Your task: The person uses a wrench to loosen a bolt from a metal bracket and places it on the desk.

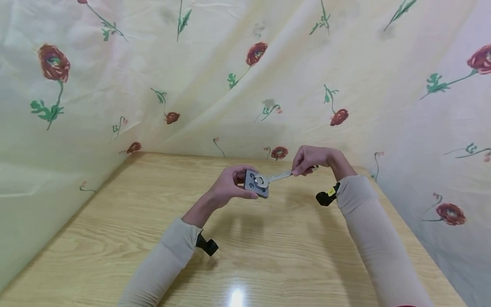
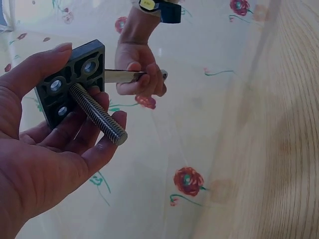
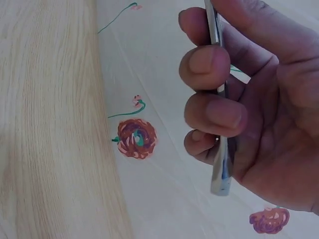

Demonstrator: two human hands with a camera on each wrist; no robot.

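Observation:
My left hand [image 1: 225,186] holds a square grey plate [image 1: 251,185] by its edges, up above the table, with the thumb on one edge. Holes sit near the plate's corners. A bolt passes through its middle: the round head faces up in the head view, and in the left wrist view the threaded shank [image 2: 98,114] sticks out below, beside my fingers. My right hand [image 1: 313,158] grips the handle of a metal wrench [image 1: 281,176], whose far end lies at the bolt head. In the right wrist view, fingers curl round the wrench handle [image 3: 222,174].
The wooden table [image 1: 268,264] spreads beneath both hands. A cream curtain with red flowers [image 1: 215,76] hangs along the back and both sides. Each wrist carries a small black camera [image 1: 207,246].

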